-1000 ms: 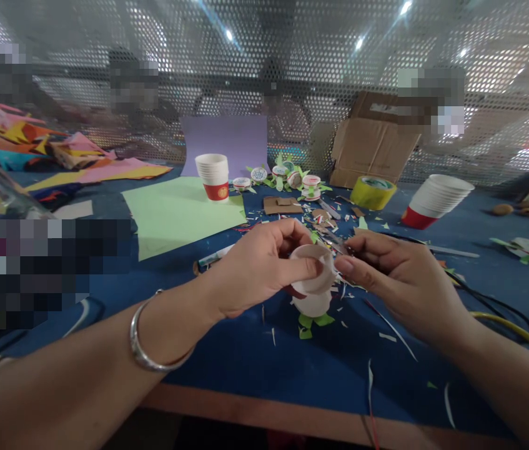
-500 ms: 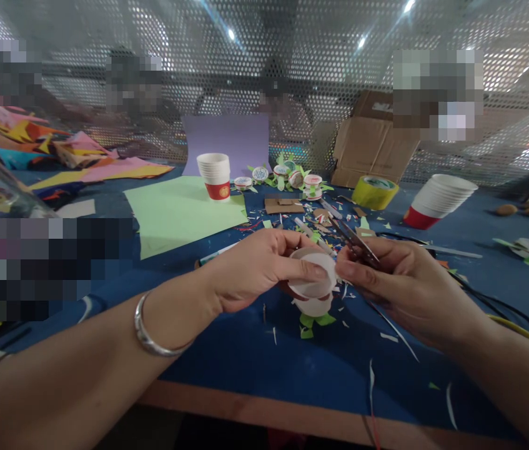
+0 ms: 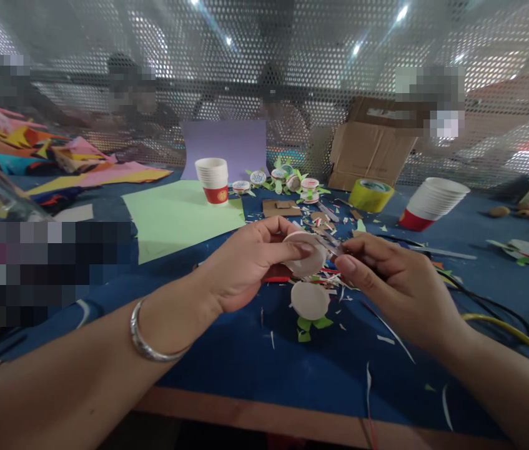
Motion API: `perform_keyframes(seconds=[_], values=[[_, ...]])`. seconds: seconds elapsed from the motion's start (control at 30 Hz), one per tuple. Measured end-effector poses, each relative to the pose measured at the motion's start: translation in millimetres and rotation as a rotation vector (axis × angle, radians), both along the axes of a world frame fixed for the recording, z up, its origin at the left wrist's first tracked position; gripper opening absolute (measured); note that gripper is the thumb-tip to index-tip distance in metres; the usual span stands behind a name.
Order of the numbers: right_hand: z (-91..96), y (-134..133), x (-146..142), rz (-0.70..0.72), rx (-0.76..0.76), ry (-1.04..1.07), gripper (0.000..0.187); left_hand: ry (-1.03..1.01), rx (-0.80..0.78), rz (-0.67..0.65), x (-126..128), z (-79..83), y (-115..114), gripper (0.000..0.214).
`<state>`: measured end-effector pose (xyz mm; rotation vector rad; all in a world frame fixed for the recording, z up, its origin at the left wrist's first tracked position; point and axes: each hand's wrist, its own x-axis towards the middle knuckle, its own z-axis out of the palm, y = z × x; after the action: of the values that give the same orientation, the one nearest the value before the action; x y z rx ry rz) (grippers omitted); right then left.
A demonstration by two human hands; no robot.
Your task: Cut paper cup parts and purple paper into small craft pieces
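My left hand (image 3: pixel 250 262) pinches a cut-down white paper cup bottom (image 3: pixel 305 256) above the blue table (image 3: pixel 255 350). My right hand (image 3: pixel 388 281) is closed round a pair of scissors (image 3: pixel 334 245), whose blades meet the cup piece's right edge. Right below the hands, a second white cup disc (image 3: pixel 310 300) with green paper leaves (image 3: pixel 311 324) rests on the table. A silver bangle (image 3: pixel 145 340) circles my left wrist.
Green paper sheet (image 3: pixel 180 212), a white-and-red cup stack (image 3: pixel 212 179), finished cup flowers (image 3: pixel 287 178), a yellow tape roll (image 3: pixel 371 194), a tipped cup stack (image 3: pixel 433 201) and a cardboard box (image 3: pixel 371 150) lie beyond. Paper scraps litter the cloth. Yellow and black cables (image 3: pixel 503 319) run at right. People sit behind the mesh.
The cup piece in my left hand has risen and tilted, uncovering the disc with green leaves below it. The scissors stay at its right edge.
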<state>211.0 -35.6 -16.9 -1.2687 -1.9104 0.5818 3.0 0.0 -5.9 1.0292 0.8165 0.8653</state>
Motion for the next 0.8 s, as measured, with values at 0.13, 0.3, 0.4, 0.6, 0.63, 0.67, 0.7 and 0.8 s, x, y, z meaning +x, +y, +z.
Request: perform_keyframes(seconds=[0.13, 0.3, 0.4, 0.6, 0.63, 0.67, 0.7, 0.8], values=[[-0.7, -1.6, 1.2, -0.008, 0.013, -0.071, 0.038, -0.02, 0.021, -0.013, -0.3, -0.3, -1.1, 0.026], [0.2, -0.2, 2.6, -0.022, 0.038, -0.077, 0.038, -0.022, 0.032, -0.06, -3.6, 0.3, -0.2, 0.024], [0.6, 1.1, 2.8, -0.026, 0.052, -0.091, 0.038, -0.021, 0.035, -0.087, -4.7, 0.6, 0.3, 0.023], [0.4, -0.3, 3.4, 0.009, 0.09, -0.135, 0.035, -0.047, 0.047, -0.091, -1.0, -0.6, -1.7, 0.025], [0.3, -0.9, 3.5, 0.013, 0.093, -0.137, 0.034, -0.05, 0.053, -0.089, -0.4, -1.0, -1.9, 0.025], [0.1, -1.5, 3.6, 0.015, 0.097, -0.136, 0.034, -0.052, 0.059, -0.088, 0.0, -1.4, -2.1, 0.025], [0.0, -2.1, 3.7, 0.016, 0.099, -0.135, 0.034, -0.053, 0.063, -0.086, 0.3, -1.8, -2.3, 0.026], [0.0, -4.0, 3.9, 0.005, 0.126, -0.141, 0.033, -0.061, 0.06, -0.087, 0.2, -2.6, -2.3, 0.027]])
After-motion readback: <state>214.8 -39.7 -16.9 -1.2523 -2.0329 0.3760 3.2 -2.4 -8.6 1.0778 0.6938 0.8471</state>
